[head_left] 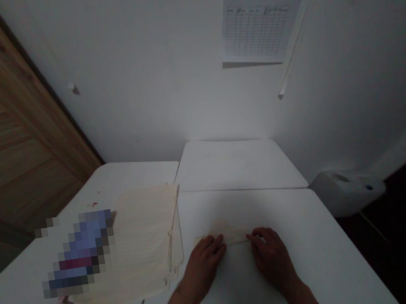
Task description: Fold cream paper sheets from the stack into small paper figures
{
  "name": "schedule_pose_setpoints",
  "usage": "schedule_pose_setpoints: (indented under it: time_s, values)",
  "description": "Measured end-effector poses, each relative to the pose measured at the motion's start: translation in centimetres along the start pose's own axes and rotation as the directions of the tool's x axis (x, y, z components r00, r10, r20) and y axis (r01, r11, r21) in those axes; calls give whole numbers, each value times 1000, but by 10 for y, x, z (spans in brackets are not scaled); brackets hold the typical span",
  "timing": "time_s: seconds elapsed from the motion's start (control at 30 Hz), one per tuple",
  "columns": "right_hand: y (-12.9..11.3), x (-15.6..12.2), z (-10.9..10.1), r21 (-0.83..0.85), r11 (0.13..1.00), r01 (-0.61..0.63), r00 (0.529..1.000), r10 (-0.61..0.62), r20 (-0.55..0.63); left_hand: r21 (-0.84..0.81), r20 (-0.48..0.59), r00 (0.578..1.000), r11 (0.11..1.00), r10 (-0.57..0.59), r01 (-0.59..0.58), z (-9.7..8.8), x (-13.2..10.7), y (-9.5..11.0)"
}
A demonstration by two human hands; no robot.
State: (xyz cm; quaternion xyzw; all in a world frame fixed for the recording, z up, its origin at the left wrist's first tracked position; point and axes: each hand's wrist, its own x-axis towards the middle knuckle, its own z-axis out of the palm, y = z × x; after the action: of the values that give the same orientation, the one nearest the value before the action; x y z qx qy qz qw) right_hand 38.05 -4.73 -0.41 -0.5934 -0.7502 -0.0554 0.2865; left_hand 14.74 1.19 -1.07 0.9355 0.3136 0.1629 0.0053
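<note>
On the left of the white tabletop (301, 244) lies a blurred, unreadable object (79, 254); just beside it sits a stack of cream cloth (144, 242), overlapping it slightly; at the near middle, the left hand (203, 266) lies open, resting on one end of a folded cream cloth strip (225, 235); the right hand (272, 258), also open, rests on the other end, fingers lightly curved – no pinch on it.

indoor workroom: white tables (235, 165), wooden door (5, 130), paper chart (258, 27) on wall (146, 79)

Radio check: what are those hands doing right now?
Left hand, right hand at folded cream cloth strip. Cream cloth stack to their left.
</note>
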Motion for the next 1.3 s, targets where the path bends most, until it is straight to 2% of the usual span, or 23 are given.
schedule_pose_setpoints:
  time_s: [0.17,0.3,0.47,0.77,1.0,1.3]
  values:
    - [-16,12,0,77,995,69,985,-80,152,-18,2,1000,1000,-21,21,-2,6,0]
    - [-21,14,-2,26,998,55,964,-60,258,-24,27,999,999,-43,44,-1,3,2]
    - [-21,13,-1,-18,999,43,951,-35,308,15,30,994,994,-108,107,5,-5,4]
    - [-25,15,-3,16,1000,-13,955,8,295,89,-16,982,977,-191,191,-1,-21,4]
    - [-23,14,-2,20,1000,-11,965,5,262,179,-77,968,952,-237,247,-4,-35,1]
    - [-21,13,1,32,999,7,972,-14,234,195,-146,927,908,-346,370,-3,-48,3]
